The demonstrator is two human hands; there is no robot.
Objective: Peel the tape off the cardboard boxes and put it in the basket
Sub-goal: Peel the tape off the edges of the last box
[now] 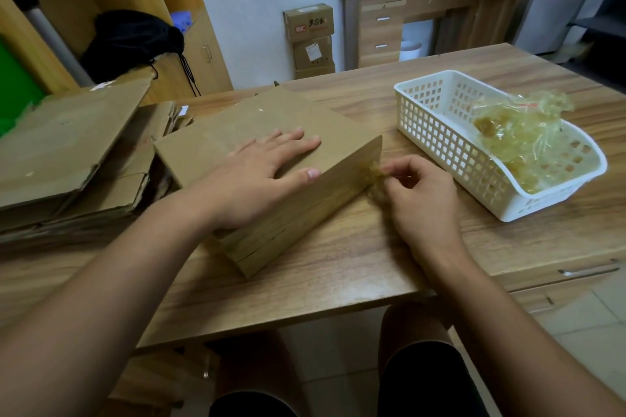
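We judge ourselves midway: our left hand (267, 173) presses flat on the box (237, 125), our right hand (416, 200) pinches tape (374, 171) at its 3 o'clock edge, peeled wads (518, 132) fill the basket (426, 132) at 2 o'clock, and the 9 o'clock stack (67, 145) may await peeling.

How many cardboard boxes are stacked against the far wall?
3, in one stack: the top box with red print, the middle box with a white label, and the bottom box, cut off by the table. More may be hidden below.
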